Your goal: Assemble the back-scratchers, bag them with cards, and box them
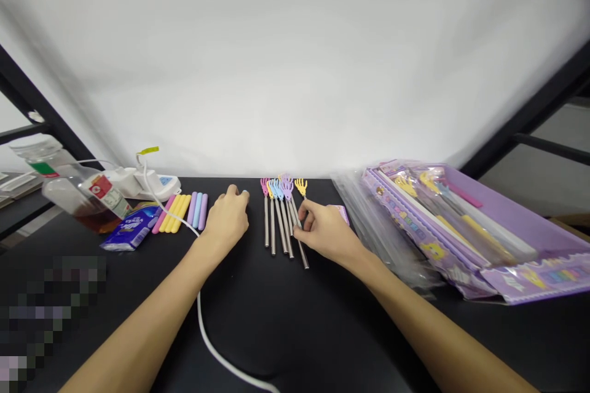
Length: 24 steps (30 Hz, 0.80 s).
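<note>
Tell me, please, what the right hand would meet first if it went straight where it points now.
Most likely the metal rods with claw-shaped tops, which lie at its fingertips. The right hand points leftward and forward; which rod comes first is unclear, because depth is hard to judge.

Soft, even light; wall (295, 73) brightest near centre, greyer toward 10 and 2 o'clock. Faint shadows on wall. Small glints on metal rods (273, 227); sheen on clear plastic (378, 245). Wide-angle stretch at edges. Pixelated patch, 8 o'clock.
</note>
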Tool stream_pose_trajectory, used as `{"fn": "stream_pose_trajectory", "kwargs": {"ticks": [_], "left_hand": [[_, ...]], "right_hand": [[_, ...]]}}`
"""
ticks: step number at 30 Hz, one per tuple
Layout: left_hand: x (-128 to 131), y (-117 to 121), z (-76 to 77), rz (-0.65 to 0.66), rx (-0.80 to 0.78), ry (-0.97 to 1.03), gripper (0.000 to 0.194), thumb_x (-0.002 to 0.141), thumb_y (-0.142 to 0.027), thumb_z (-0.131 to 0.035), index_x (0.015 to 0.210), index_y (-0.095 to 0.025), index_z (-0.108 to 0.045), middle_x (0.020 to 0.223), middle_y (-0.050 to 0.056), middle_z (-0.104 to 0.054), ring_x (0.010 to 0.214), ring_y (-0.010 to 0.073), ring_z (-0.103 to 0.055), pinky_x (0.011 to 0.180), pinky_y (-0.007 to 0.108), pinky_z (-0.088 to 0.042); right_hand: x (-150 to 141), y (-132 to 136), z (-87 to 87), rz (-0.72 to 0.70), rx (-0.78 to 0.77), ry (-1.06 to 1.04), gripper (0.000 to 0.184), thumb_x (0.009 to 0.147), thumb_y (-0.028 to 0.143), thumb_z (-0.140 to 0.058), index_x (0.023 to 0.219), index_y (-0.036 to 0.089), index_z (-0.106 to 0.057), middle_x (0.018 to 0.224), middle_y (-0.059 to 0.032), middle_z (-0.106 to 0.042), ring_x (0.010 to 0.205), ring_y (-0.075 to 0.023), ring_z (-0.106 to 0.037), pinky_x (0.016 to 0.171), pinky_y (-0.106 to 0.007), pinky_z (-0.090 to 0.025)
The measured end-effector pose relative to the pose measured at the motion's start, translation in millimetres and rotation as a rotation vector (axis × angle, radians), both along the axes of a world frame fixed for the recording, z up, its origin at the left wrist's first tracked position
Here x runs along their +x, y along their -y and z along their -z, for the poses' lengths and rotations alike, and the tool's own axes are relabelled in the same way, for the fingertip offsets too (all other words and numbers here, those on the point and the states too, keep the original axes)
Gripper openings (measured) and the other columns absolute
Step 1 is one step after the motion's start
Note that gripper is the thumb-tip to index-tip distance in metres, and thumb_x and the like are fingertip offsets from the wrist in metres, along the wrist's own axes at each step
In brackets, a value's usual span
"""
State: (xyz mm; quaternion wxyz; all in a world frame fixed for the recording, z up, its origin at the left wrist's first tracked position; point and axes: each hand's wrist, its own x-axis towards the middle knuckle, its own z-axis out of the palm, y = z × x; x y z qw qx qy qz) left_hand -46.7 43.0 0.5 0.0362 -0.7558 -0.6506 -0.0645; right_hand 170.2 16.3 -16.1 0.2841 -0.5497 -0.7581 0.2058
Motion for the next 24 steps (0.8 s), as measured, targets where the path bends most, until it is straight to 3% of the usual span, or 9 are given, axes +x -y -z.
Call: {"fn": "stream_pose_trajectory", "kwargs": {"ticks": [5,10,14,20,24], "left_hand": [[4,4,-2.8,0.013,-0.019,0.046,0.049,0.088,-0.004,-0.043,0.133,-0.017,-0.057,0.119,0.017,-0.057,0.100,0.0312,-0.069,0.085,0.042,-0.055],[6,4,0.3,0.065,0.013,0.159,0.042,0.088,-0.009,-0.046,0.122,-0.023,-0.065,0.134,0.014,-0.049,0.090,0.0274,-0.071,0.085,0.043,-0.056],[4,2,2.7,0.099,0.015,0.262,0.036,0.085,-0.012,-0.052,0.116,-0.023,-0.067,0.126,0.011,-0.052,0.079,0.0226,-0.069,0.083,0.042,-0.056],[0,-3,5.9,0.130,0.023,0.356,0.036,0.081,-0.011,-0.054,0.114,-0.022,-0.067,0.121,0.009,-0.053,0.073,0.0174,-0.064,0.077,0.038,-0.055],[-2,-5,6.9,0.136,0.025,0.390,0.038,0.080,-0.011,-0.055,0.114,-0.022,-0.066,0.120,0.008,-0.053,0.072,0.0169,-0.064,0.076,0.038,-0.056]], "right_hand": [[-4,5,-6.2,0.033,0.072,0.171,0.014,0.074,0.018,-0.061,0.082,0.023,-0.050,0.057,0.0040,-0.059,0.057,-0.0172,-0.059,0.061,-0.029,-0.037],[-14,6,-14.1,0.004,0.145,0.244,0.011,0.078,0.021,-0.059,0.075,0.022,-0.048,0.072,-0.0017,-0.062,0.067,-0.0183,-0.059,0.064,-0.030,-0.038],[-25,-1,-15.2,-0.020,0.077,0.183,0.010,0.075,0.016,-0.058,0.076,0.022,-0.050,0.073,-0.0009,-0.064,0.070,-0.0175,-0.062,0.066,-0.028,-0.039],[-48,-9,-23.1,0.086,-0.029,0.367,0.016,0.069,0.015,-0.061,0.075,0.022,-0.048,0.078,-0.0059,-0.065,0.074,-0.0214,-0.063,0.060,-0.029,-0.036],[-55,-12,-32.6,0.102,-0.066,0.340,0.023,0.065,0.015,-0.066,0.075,0.022,-0.047,0.077,-0.0060,-0.065,0.070,-0.0209,-0.063,0.055,-0.028,-0.035]]}}
